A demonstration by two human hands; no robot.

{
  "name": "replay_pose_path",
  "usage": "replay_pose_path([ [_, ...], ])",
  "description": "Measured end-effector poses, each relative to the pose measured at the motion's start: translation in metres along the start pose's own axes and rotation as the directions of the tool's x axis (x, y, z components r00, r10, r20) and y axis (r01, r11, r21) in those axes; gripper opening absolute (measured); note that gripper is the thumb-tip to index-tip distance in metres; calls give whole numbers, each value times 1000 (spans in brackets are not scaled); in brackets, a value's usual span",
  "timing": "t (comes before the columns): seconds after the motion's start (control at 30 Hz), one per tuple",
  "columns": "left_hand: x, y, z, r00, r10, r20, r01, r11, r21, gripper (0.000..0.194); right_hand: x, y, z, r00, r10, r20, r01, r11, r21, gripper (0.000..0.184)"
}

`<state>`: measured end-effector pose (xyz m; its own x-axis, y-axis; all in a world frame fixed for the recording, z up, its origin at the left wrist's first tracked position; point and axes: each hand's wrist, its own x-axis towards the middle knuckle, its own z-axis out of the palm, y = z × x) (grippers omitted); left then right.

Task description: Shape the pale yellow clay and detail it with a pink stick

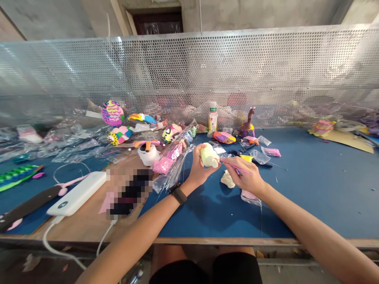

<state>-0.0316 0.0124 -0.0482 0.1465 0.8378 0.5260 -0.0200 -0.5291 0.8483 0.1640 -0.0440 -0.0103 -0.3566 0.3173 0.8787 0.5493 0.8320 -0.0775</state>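
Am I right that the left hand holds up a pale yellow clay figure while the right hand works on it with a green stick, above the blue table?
Not quite: the stick is pink, not green. The head view shows the left hand holding up the pale yellow clay figure while the right hand puts a thin pink stick to it, above the blue table.
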Motion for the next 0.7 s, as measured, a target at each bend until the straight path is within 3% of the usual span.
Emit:
replay_pose_path([
  [0.3,1,1,-2,1000,3,11,-3,999,-35,87,3,-8,-2,997,76,-22,-75,997,33,19],
  [0.37,1,1,-2,1000,-10,6,10,998,-64,86,2,-9,-2,980,193,-52,-187,977,106,17],
  [0.47,2,1,-2,999,-35,23,37,996,-78,85,1,-5,0,888,454,-72,-423,867,262,23],
  [0.57,3,-1,-4,988,-77,133,79,997,-14,84,0,6,3,818,575,-5,-545,778,313,31],
  [0.7,5,-4,-15,938,-80,338,18,983,182,86,-5,28,6,852,519,70,-523,836,164,34],
])
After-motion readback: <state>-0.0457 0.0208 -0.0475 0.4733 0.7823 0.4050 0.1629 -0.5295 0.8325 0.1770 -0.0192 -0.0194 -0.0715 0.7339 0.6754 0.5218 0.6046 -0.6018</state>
